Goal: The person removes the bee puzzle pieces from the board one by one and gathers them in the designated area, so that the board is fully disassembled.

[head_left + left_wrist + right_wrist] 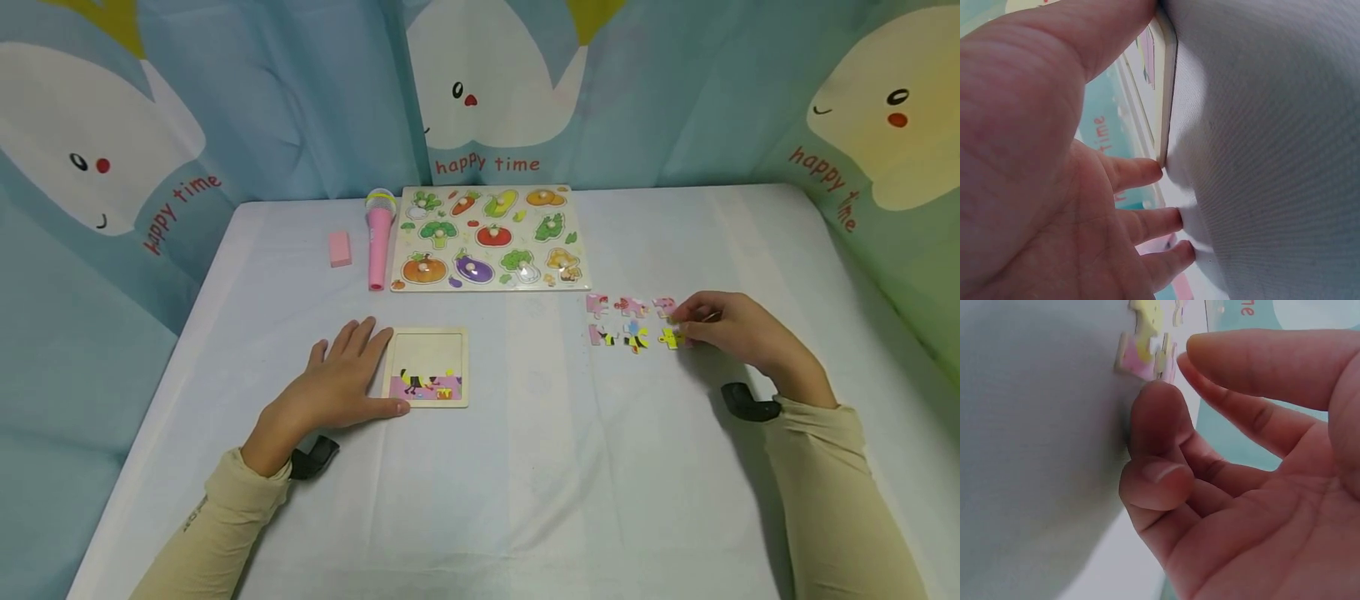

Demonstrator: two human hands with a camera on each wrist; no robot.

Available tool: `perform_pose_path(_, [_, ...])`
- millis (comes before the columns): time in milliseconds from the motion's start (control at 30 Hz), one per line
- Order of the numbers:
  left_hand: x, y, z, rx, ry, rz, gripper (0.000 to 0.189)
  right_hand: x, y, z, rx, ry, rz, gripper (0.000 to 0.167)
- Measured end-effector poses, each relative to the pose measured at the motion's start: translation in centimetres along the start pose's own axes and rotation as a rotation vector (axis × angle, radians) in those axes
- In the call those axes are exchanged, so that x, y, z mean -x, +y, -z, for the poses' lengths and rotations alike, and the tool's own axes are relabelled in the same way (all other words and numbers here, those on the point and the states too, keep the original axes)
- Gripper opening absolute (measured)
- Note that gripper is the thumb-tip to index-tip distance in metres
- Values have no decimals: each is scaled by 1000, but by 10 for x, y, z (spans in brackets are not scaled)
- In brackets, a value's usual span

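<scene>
A square wooden puzzle tray (427,350) lies on the table, its lower strip filled with pink, black and yellow picture pieces. My left hand (337,379) is spread along the tray's left side, thumb at the lower corner and index finger near the upper one. In the left wrist view the thumb and a fingertip touch the tray's rim (1163,94). Loose jigsaw pieces (636,337) lie in two rows to the right. Over the right end of these rows is my right hand (738,333), fingers bent. Nothing shows between its thumb and fingers; a pink-yellow piece (1138,356) lies just beyond the fingertips.
Behind the tray lies a vegetable peg board (491,237). A pink toy microphone (379,242) and a small pink block (340,249) lie to its left. White cloth (525,492) covers the table, and a printed blue curtain (337,100) hangs around the back and sides.
</scene>
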State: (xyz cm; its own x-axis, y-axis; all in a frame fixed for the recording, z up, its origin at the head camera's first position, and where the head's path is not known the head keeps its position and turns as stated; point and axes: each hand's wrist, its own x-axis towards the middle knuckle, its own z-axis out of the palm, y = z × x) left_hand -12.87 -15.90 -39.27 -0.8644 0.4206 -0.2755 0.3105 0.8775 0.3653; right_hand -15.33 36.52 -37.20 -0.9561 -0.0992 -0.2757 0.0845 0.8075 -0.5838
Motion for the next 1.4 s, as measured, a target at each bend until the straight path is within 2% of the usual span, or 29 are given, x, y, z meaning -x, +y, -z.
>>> perform_pose_path(267, [0, 1, 0, -13, -3, 3, 109, 2, -15, -5, 12, 24, 30, 24])
perform_pose_path(700, [0, 1, 0, -24, 9, -11, 108, -2, -62, -32, 25, 4, 214, 13])
perform_pose_path(933, [0, -2, 2, -14, -41, 3, 112, -5, -84, -46, 15, -25, 273, 10])
perform_pose_path(1067, [1, -4, 6, 7, -66, -4, 109, -8, -94, -53, 45, -16, 342, 8])
perform_pose_path(1400, [3, -3, 8, 22, -70, -2, 106, -16, -118, -72, 21, -54, 452, 5])
